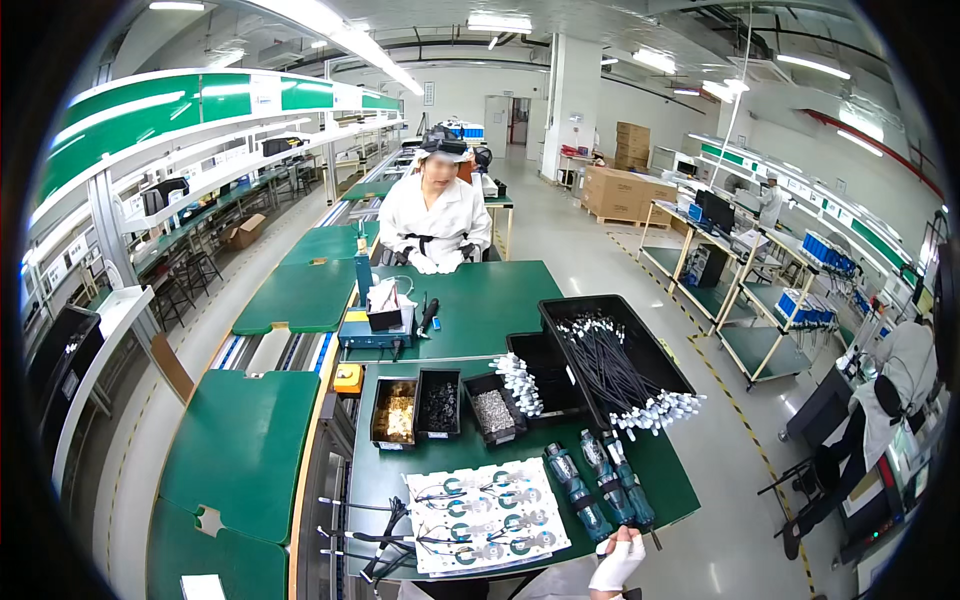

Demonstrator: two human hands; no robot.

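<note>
My right hand (618, 562), in a white glove, is at the table's near edge with its fingers curled together. Its fingertips are against the near ends of the teal-and-black power screwdrivers; whether they grip one is too small to make out. Of these screwdrivers, the left one (578, 492), the middle one (606, 476) and the right one (630, 484) lie side by side. My left hand is out of the picture. Left of the tools lies a white fixture board (486, 552) with several round metal parts and black cables (385, 545) trailing off its left side.
Beyond the board stand small black bins of brass-coloured parts (396, 412), black parts (438, 405) and silver parts (494, 412). A large black tray (552, 312) holds white-tipped cables (600, 365). Across the green table (500, 290) sits a person (432, 215) in white. A conveyor (262, 352) runs along the left.
</note>
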